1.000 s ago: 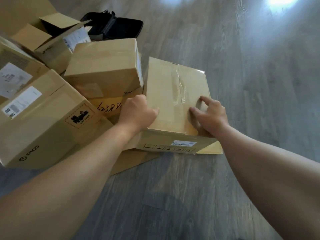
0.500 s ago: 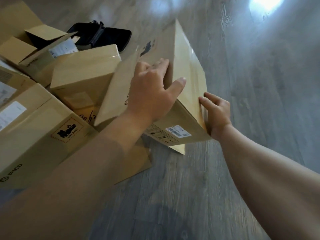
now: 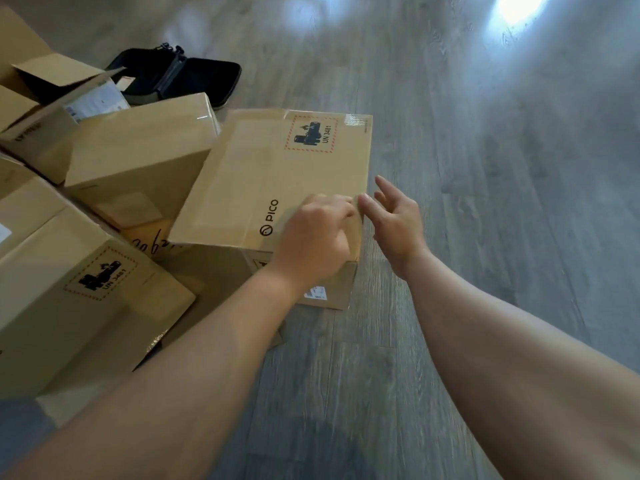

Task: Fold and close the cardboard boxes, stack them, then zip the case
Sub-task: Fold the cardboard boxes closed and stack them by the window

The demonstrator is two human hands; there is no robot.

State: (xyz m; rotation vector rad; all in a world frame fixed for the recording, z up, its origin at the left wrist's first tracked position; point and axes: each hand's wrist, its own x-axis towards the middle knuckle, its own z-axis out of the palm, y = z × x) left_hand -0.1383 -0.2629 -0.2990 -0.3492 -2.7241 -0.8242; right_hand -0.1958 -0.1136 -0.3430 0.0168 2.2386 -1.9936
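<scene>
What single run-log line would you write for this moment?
step: turning box | left hand: on PICO box near corner | right hand: open, beside box | case: unzipped | stack: not yet

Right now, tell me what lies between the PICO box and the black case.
Head view: a plain closed cardboard box partly fills it; between the PICO box and black case, bare floor.
</scene>
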